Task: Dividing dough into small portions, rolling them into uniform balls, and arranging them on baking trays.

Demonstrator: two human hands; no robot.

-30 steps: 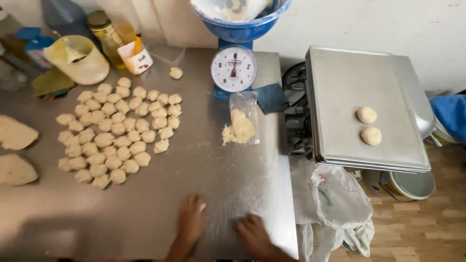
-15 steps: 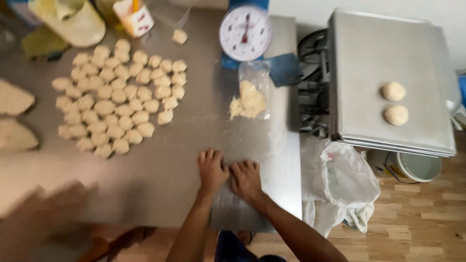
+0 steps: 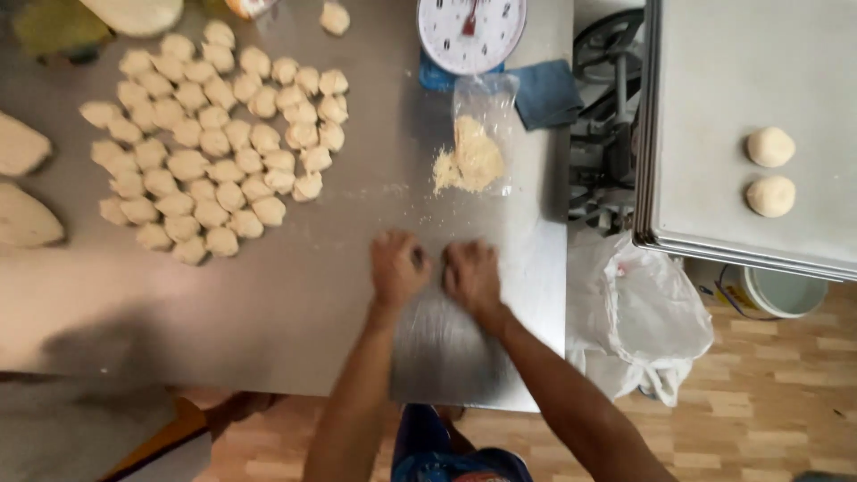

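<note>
Pressing down on the bare stainless-steel tabletop [image 3: 295, 295], my left hand [image 3: 395, 268] and right hand [image 3: 471, 277] sit side by side near the front edge, each cupped palm-down with fingers curled together; whatever lies under either palm is hidden, so I cannot tell if a dough piece is there. Just beyond my knuckles lies the clear plastic bag of pale crumbly flour [image 3: 475, 147], some of it spilled in a dusty trail across the steel. Rolling well here, I judge, means keeping the palms domed, the pressure light and even, and the surface only faintly floured so nothing slides. Farther left, the cluster of small cut pale dough lumps [image 3: 210, 147] waits well apart from my hands. Behind the bag stands the white round dial scale [image 3: 470, 31], and to the right the grey metal baking tray [image 3: 759, 54] carries two smooth round dough balls [image 3: 770, 171].
</note>
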